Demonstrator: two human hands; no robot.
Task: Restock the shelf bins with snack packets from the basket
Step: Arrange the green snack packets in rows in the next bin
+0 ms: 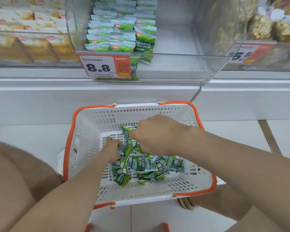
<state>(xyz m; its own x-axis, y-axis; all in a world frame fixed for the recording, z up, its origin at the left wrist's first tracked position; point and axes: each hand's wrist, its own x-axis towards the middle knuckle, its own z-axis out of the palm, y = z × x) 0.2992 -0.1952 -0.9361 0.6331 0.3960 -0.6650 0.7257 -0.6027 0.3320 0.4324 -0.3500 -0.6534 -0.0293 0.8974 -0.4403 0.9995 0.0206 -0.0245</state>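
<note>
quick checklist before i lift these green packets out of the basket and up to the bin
1. Grip, right hand: curled round green snack packets: ok
2. Grip, left hand: fingers buried in the pile: cannot tell
3. Room in the clear plastic shelf bin, right of its stacked green packs: ok
4. Product match, packets against the bin's stock, both green: ok
5. Stability: white slotted basket with orange rim rests on the floor: ok
</note>
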